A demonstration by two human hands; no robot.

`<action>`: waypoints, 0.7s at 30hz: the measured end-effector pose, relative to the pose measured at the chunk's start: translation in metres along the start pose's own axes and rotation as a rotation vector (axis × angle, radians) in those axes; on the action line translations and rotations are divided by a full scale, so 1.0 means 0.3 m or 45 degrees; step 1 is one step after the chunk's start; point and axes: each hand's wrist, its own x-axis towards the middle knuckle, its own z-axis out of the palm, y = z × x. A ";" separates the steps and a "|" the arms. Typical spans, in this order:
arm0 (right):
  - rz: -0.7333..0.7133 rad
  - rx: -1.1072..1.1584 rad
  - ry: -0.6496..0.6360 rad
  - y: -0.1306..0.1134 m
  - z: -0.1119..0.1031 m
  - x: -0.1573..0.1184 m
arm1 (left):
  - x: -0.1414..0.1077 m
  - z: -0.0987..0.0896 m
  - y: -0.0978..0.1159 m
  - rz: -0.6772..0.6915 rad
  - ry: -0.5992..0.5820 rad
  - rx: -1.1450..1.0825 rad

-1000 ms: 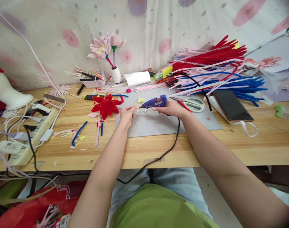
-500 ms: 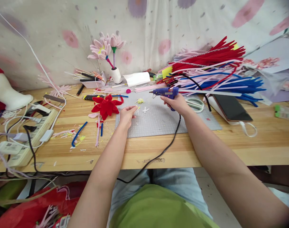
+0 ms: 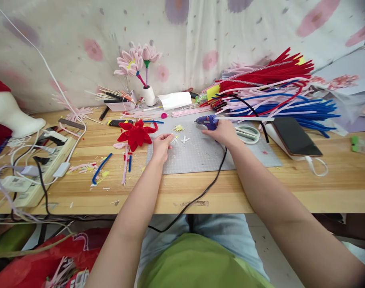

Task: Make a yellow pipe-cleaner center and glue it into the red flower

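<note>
Here, hands (image 3: pixel 162 148) (image 3: pixel 224 134) over gray mat (image 3: pixel 197 158), floral curtain (image 3: pixel 194 36) behind.

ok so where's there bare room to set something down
Most room: the wooden table in front of the phone, right of the right forearm. Smaller: the front of the grey mat, right of the left hand, nearer than the white strips. Crowded: back right, under pipe cleaners, and left, around the power strip.

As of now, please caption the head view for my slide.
Left hand pinches pale strands; right hand holds a blue glue gun.
</note>
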 end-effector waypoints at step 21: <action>-0.047 0.716 -0.285 -0.199 0.179 -0.083 | -0.061 0.037 0.004 -0.137 -0.213 -0.048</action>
